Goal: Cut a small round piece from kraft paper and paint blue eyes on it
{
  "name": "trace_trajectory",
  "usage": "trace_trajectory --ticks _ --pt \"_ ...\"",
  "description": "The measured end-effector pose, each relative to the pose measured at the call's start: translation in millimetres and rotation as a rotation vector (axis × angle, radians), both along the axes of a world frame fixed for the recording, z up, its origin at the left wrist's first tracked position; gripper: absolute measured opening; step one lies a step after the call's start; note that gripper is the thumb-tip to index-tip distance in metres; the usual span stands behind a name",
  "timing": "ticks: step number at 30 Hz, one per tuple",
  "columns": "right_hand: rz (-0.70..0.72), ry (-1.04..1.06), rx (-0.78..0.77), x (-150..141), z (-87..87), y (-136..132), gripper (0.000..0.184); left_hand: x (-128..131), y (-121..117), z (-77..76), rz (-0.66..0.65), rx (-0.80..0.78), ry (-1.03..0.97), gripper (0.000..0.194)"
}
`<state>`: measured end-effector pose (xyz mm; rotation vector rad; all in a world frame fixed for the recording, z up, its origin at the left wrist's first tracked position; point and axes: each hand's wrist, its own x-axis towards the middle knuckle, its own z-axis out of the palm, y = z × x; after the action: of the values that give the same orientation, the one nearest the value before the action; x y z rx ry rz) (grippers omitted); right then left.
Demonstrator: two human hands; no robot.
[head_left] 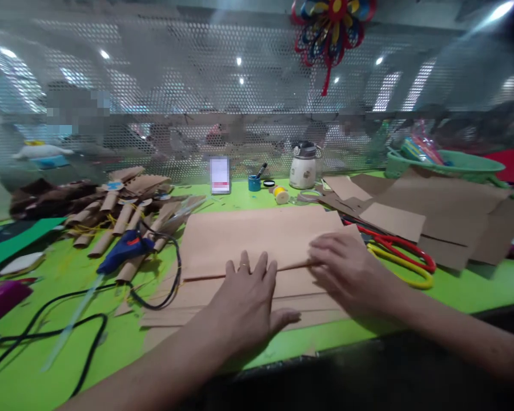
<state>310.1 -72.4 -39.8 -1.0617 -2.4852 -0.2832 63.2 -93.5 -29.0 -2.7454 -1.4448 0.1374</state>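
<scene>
Folded brown paper (pixel 257 234) lies mid-table, over more brown sheets (pixel 291 290). Left hand (pixel 249 299) at its 6 o'clock: palm down, fingers spread, pressing rather than gripping. Right hand (pixel 351 277) at 4 o'clock: fingers bent against the fold's edge; pinching or merely pressing, cannot tell. Blue glue gun (pixel 126 251) at 9 o'clock; white jug (pixel 303 171) at 1.

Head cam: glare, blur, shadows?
Head view: a light flares top right; head view: shapes behind the perforated screen are hazy; head view: upright phone is pixelated; head view: right hand shadows the brown paper; head view: below the green table, near-black.
</scene>
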Motion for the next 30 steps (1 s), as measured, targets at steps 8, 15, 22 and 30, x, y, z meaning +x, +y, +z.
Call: trace_trajectory --ticks 8,15,22,30 --pt "0.143 -0.113 -0.288 -33 -2.0 -7 0.053 1 4 -2.2 -0.003 0.01 0.027 0.081" --pt "0.139 -0.091 -0.325 -37 1.3 -7 0.049 2 2 -0.8 0.001 0.024 0.017 0.077" --pt "0.134 -0.091 -0.318 -43 4.9 -5 0.04 -3 0 1.6 -0.034 0.02 -0.019 0.083" --pt "0.122 -0.121 -0.26 -35 -3.5 -6 0.055 -13 2 4.0 -0.059 -0.003 -0.019 0.086"
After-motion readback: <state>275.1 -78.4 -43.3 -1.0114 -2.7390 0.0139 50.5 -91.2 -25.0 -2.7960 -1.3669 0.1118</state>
